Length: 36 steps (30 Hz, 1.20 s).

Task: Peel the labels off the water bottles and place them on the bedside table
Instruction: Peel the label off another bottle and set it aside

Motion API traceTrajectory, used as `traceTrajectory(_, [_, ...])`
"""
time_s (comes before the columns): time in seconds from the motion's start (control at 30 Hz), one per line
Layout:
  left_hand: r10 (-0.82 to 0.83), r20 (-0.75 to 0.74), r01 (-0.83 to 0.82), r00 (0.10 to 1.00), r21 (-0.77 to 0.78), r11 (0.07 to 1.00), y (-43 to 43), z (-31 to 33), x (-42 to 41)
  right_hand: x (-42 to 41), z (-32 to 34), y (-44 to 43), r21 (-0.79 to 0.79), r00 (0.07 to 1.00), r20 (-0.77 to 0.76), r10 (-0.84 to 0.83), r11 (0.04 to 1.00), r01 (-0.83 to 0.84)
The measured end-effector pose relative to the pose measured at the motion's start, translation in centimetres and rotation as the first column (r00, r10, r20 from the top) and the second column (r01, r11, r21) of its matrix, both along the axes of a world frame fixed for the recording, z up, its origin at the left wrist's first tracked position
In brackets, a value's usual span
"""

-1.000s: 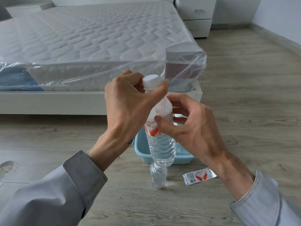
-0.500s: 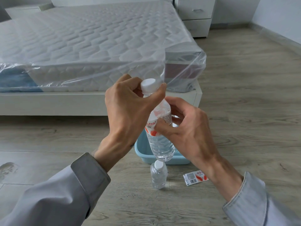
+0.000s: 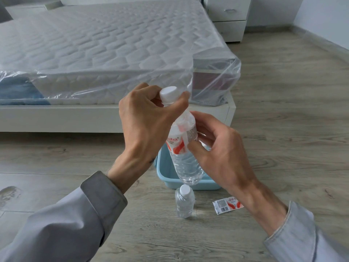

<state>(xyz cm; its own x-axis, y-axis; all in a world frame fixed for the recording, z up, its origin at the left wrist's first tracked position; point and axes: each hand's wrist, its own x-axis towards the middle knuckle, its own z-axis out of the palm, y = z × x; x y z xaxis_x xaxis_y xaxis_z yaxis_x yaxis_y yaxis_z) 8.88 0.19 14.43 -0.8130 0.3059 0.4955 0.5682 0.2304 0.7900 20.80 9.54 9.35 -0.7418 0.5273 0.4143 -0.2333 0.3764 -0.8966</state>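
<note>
From my station I read this as the peeling step, with one bottle already stripped. The left hand (image 3: 147, 125) curls its fingers and thumb round the neck of the water bottle (image 3: 186, 163), just below the white cap (image 3: 169, 93). It holds the bottle tilted in the air, base down over the blue basin (image 3: 164, 175).

The right hand (image 3: 221, 150) has thumb and forefinger narrowed to a pinch on the label (image 3: 176, 143), at the seam where a thin strip stands lifted off the plastic. Its other fingers curve loosely behind the bottle. Most of the label is wrapped on the bottle, between the two hands.

Below the right wrist a peeled label (image 3: 227, 205) lies flat on the floor. Near it, under the held bottle, a bare bottle (image 3: 184, 202) stands upright. The bedside table (image 3: 228, 14) is well beyond the fingertips, past the bed corner.

I judge the next move calls for a steady pull of the pinched edge round the bottle while the left grip resists the twist. Thin film like this may tear if jerked.
</note>
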Motion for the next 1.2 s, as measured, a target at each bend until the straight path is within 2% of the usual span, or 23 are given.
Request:
traceTrajectory(0.1, [0.017, -0.002, -0.017, 1.0, 0.012, 1.0, 0.14, 0.14, -0.13, -0.11, 0.14, -0.28, 0.016, 1.0, -0.015, 0.018, 1.0, -0.018])
traceTrajectory(0.27, [0.022, 0.003, -0.022, 1.0, 0.006, 1.0, 0.18, 0.04, -0.07, -0.39, 0.01, -0.24, 0.026, 0.997, -0.001, -0.078, 0.997, 0.078])
traceTrajectory(0.43, [0.009, 0.013, -0.009, 1.0, 0.006, 1.0, 0.07, -0.1, -0.01, -0.58, -0.31, 0.1, 0.081, 0.996, 0.01, -0.093, 0.992, 0.092])
traceTrajectory(0.6, [-0.002, 0.018, 0.002, 1.0, 0.006, 1.0, -0.03, -0.14, -0.15, -0.25, -0.03, 0.43, 0.078, 0.992, -0.036, -0.121, 0.989, 0.123])
traceTrajectory(0.83, [0.004, 0.033, -0.004, 0.999, 0.002, 1.0, 0.11, -0.11, -0.42, -0.35, 0.26, -0.09, 0.221, 0.985, 0.016, -0.17, 0.962, 0.163])
traceTrajectory(1.2, [0.005, 0.055, -0.005, 0.998, 0.002, 1.0, 0.36, 0.13, -0.32, -0.16, 0.46, 0.08, 0.174, 0.983, 0.013, -0.181, 0.969, 0.176])
